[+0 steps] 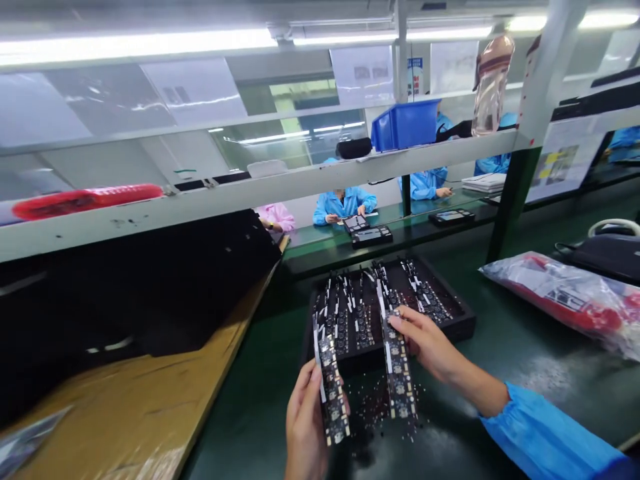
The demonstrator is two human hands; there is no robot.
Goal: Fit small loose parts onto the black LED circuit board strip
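Note:
My left hand (306,413) grips a long, narrow circuit board strip (334,393) along its side, fingers closed round it. A similar circuit board panel (400,373) hangs from my right hand (425,337), pinched near its upper end between thumb and fingers. Both strips are dark, with rows of small components and a white strip along one edge. Just behind them sits a black tray (463,325) holding several more such boards in rows. Small dark and light bits (367,407) lie scattered on the green tabletop below the strips.
A brown cardboard sheet (200,380) with black material (125,300) lies on the left. To the right is a clear bag with red contents (570,293). The shelf (300,177) above carries a blue bin (405,125) and a bottle (493,87). Co-workers in blue sleeves (325,208) sit opposite.

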